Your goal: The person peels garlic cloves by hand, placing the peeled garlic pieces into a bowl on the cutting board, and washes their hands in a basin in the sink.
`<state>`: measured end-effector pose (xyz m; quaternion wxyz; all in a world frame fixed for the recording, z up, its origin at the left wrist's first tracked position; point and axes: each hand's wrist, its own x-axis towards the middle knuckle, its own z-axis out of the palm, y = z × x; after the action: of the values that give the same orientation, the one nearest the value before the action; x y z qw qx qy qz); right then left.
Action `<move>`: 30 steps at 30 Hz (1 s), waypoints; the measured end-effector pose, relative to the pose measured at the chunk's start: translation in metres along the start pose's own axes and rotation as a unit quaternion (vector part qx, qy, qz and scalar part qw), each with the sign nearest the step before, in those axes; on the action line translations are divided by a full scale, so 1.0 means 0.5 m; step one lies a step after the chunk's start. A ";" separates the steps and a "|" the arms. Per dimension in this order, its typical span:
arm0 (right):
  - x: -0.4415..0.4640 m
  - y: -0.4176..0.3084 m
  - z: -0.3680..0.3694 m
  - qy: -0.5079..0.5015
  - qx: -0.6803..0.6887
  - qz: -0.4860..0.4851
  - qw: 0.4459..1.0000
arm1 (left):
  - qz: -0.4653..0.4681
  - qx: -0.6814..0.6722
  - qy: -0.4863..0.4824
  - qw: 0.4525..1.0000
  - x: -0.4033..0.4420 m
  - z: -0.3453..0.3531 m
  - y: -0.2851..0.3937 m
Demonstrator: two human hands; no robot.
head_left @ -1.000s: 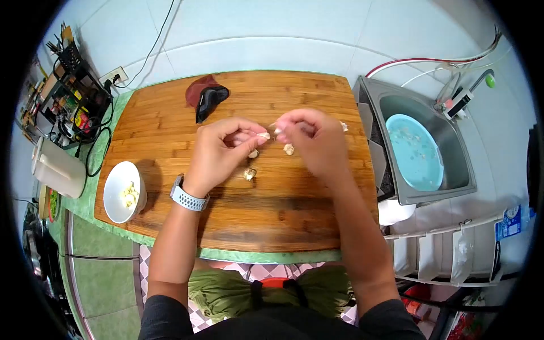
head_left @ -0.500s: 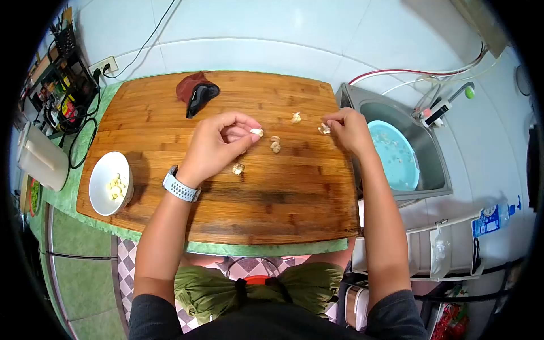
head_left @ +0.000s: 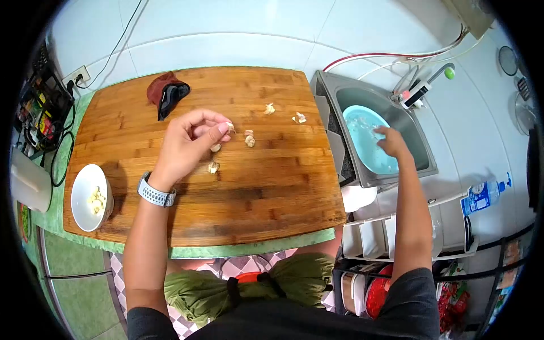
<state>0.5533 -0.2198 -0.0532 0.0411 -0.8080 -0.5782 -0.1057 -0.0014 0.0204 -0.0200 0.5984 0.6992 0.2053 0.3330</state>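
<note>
Left hand narrow around a garlic clove; right hand, grip unclear, above the blue basin

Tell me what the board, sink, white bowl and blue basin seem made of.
Board: wood, likely bamboo, slightly glossy; strip grain and dark flecks show.
Sink: probably stainless steel, dull grey with a metallic sheen.
White bowl: smooth ceramic or plastic; the even white leaves it open.
Blue basin: likely plastic, smooth, evenly coloured, thin-rimmed.
</note>
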 end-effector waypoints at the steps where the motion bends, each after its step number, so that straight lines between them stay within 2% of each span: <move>1: -0.007 -0.004 -0.019 0.062 -0.022 0.048 0.997 | 0.003 -0.012 0.009 1.000 -0.001 0.003 0.003; 2: -0.005 -0.006 -0.045 0.124 -0.042 0.092 0.987 | 0.001 -0.010 0.016 1.000 0.000 0.007 0.002; 4: 0.016 -0.049 -0.092 0.143 0.159 0.149 0.966 | 0.010 -0.076 0.005 0.997 -0.001 0.006 0.004; 6: 0.026 -0.196 -0.164 0.170 0.265 0.102 0.944 | 0.025 -0.088 -0.007 0.996 -0.003 0.008 0.011; 8: 0.033 -0.334 -0.213 0.175 0.296 0.045 0.938 | 0.029 -0.120 -0.013 0.992 -0.004 0.010 0.015; 10: 0.040 -0.455 -0.217 0.150 0.412 -0.035 0.898 | 0.010 -0.121 -0.007 0.993 -0.006 0.008 0.017; 12: 0.035 -0.588 -0.223 0.073 0.530 -0.061 0.842 | 0.019 -0.124 -0.001 0.992 -0.006 0.009 0.020; 14: 0.040 -0.688 -0.210 0.075 0.548 -0.131 0.823 | 0.022 -0.123 0.003 0.992 -0.006 0.009 0.022; 17: 0.055 -0.772 -0.182 0.029 0.603 -0.102 0.791 | 0.034 -0.124 0.001 0.992 -0.008 0.005 0.024; 19: 0.066 -0.798 -0.160 0.009 0.675 -0.088 0.733 | 0.045 -0.119 0.005 0.992 -0.009 0.004 0.025; 22: 0.064 -0.804 -0.170 -0.007 0.704 -0.063 0.707 | 0.043 -0.118 0.017 0.992 -0.011 0.008 0.029; 26: 0.065 -0.799 -0.139 0.045 0.677 -0.068 0.732 | 0.072 -0.055 0.023 0.996 -0.016 0.019 0.034; 28: 0.059 -0.792 -0.156 0.084 0.619 -0.095 0.775 | 0.062 -0.044 0.013 0.997 -0.016 0.022 0.037; 30: 0.056 -0.786 -0.156 0.112 0.599 -0.114 0.784 | 0.068 -0.018 0.014 0.997 -0.017 0.016 0.031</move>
<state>0.1815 -0.0794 0.0071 0.5690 -0.5316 -0.6042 0.1687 -0.0033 0.0061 -0.0074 0.5845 0.6956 0.1596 0.3859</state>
